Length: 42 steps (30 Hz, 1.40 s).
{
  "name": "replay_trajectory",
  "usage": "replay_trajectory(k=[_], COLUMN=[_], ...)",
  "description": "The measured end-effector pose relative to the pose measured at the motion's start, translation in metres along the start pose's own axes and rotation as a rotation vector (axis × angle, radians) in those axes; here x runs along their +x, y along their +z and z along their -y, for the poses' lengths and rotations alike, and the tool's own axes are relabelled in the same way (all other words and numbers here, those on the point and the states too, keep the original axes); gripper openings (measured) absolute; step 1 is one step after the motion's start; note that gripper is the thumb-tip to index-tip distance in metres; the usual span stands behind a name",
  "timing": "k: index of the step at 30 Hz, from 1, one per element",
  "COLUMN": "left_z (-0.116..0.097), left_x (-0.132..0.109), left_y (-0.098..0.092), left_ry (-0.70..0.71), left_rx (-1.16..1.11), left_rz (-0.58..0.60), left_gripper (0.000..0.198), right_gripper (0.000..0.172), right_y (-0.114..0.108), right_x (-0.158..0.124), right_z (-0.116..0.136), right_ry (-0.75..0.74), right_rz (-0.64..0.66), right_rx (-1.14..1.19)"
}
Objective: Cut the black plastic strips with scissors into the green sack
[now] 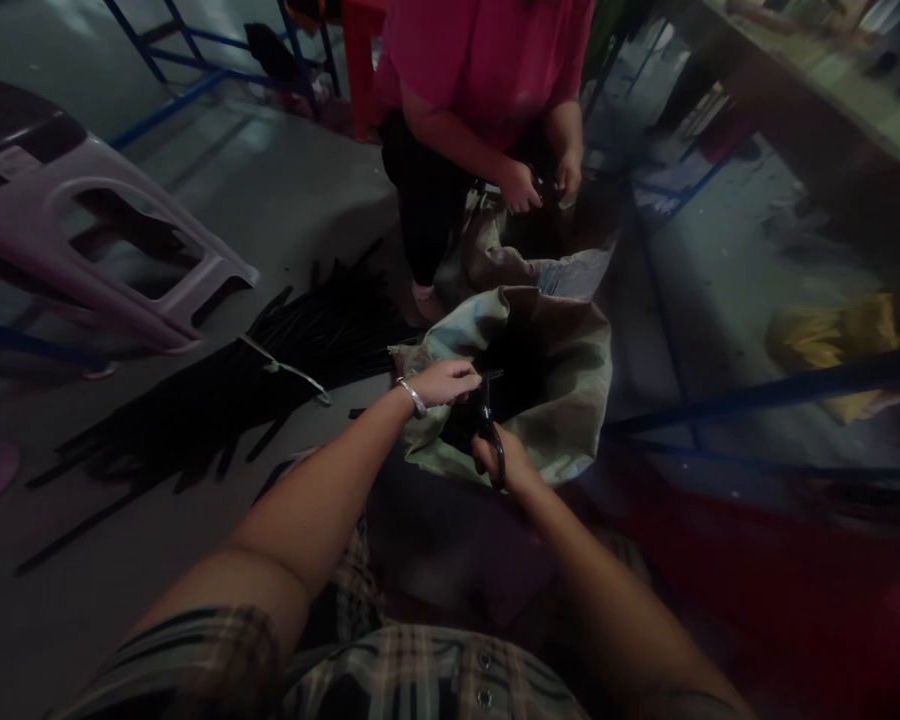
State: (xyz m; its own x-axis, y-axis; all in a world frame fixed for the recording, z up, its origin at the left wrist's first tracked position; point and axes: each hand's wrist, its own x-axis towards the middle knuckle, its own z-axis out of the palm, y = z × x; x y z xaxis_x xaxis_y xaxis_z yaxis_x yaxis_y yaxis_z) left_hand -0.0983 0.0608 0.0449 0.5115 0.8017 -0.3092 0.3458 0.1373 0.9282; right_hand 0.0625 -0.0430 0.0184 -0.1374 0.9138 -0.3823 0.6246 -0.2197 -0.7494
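Observation:
My right hand (516,462) grips a pair of black-handled scissors (502,458), with the blades pointing away from me toward my left fingertips. My left hand (442,383), with a silver bracelet at the wrist, has its fingers pinched together close to the blades. Something small and dark seems to be between those fingers, but it is too dim to make out. Both hands are over the mouth of a pale woven sack (589,385), its rim folded open. The inside of the sack is in deep shadow.
Facing me, a person in a pink shirt (487,60) works over a second sack (487,245). A tied bundle of long black strips (217,395) lies on the floor at left, by a plastic stool (202,255). Blue metal bars (780,395) and a yellow bag (832,335) are at right.

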Motion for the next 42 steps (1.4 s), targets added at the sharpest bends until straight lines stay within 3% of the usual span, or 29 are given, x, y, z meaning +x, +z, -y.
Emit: replay_trajectory(k=[10,18,25,28,35,42], left_z=[0.001,0.003,0.008,0.011,0.01,0.004], left_x=[0.0,-0.001,0.002,0.005,0.006,0.002], left_y=[-0.001,-0.011,-0.012,-0.011,-0.009,-0.008], left_ry=[0.061,0.112,0.086,0.037,-0.04,-0.063], left_rx=[0.103,0.277,0.212,0.138,0.01,0.066], left_rz=[-0.007,-0.083,-0.116,-0.103,-0.05,0.011], left_gripper=[0.029,0.031,0.033,0.034,0.035,0.037], right_gripper=[0.025,0.021,0.023,0.024,0.025,0.025], right_y=[0.006,0.007,0.006,0.004,-0.001,-0.009], right_x=[-0.001,-0.003,-0.003,-0.003,0.0,0.0], right_z=[-0.004,0.005,0.004,0.004,0.0,0.004], right_ry=[-0.025,0.164,0.119,0.112,0.078,0.049], right_rz=[-0.092,-0.13,-0.173,-0.147,0.052,0.003], right_rx=[0.071,0.298,0.262,0.272,0.234,0.171])
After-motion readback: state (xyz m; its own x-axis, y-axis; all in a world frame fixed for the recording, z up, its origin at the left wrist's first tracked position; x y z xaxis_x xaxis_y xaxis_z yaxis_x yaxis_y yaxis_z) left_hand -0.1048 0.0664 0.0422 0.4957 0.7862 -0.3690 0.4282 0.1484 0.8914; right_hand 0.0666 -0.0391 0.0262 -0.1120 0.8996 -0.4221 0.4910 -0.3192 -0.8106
